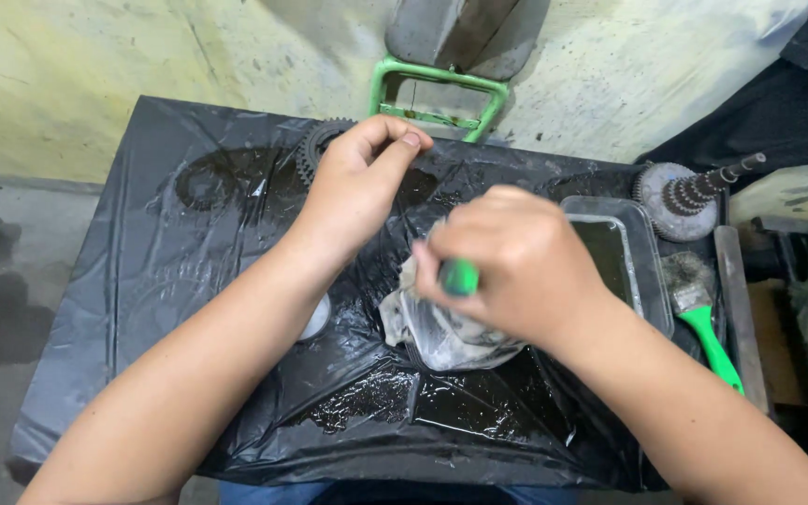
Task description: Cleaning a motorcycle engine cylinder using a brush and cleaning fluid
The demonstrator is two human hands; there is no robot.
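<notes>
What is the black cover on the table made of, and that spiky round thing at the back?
The black cover looks like thin plastic sheet: it is shiny, crinkled and wet with dark oil. The round toothed part looks like grey metal, dull and greasy, with stepped gear rings on a shaft.

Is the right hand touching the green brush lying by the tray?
Apart. The head view shows the right hand left of the tray, with the brush beyond it.

workshop: oily gears (680, 196), greasy brush (699, 313)
</notes>
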